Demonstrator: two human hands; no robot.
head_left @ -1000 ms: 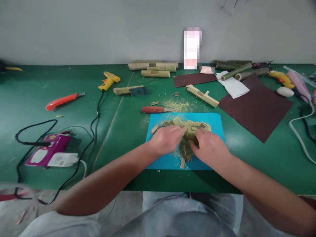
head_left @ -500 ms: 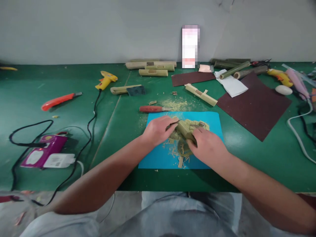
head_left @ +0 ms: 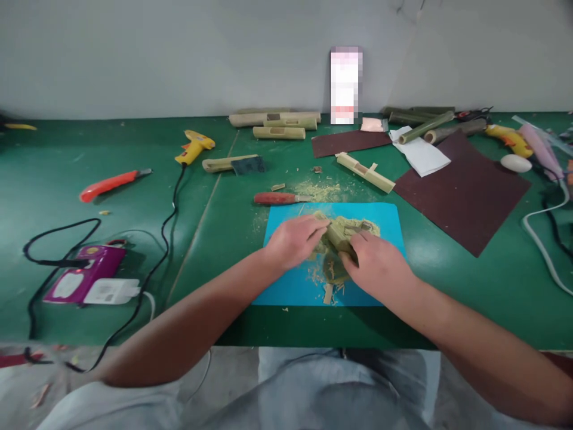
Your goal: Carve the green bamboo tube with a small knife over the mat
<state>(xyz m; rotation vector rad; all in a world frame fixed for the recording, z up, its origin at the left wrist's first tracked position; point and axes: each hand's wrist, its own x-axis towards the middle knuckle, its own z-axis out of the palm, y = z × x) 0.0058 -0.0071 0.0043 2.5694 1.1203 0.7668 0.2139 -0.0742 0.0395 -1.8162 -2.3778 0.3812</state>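
A short bamboo tube (head_left: 339,237) lies slantwise over the blue sheet (head_left: 286,289). My right hand (head_left: 380,260) is closed around its near end, thumb below and fingers on top. At the tube's far left end is my left hand (head_left: 298,240), its fingers and thumb pinched together by the bamboo; whatever sits between them is too small and dark to make out. Pale bamboo dust and shavings (head_left: 320,272) surround the tube, along with a flat bamboo chip (head_left: 328,293). Just beyond the sheet's back edge rests a red-handled chisel-like tool (head_left: 275,198).
Cut bamboo pieces (head_left: 285,132) line the wall, and a notched one (head_left: 364,172) lies nearer. Brown sandpaper sheets (head_left: 463,191) spread at right. Leftward are a yellow glue gun (head_left: 196,147), a red cutter (head_left: 111,185) and a purple power box (head_left: 87,275) with trailing cords.
My left hand has shifted slightly right along the bamboo's far end, its fingers closer together. My right hand keeps hold of the tube in nearly the same spot.
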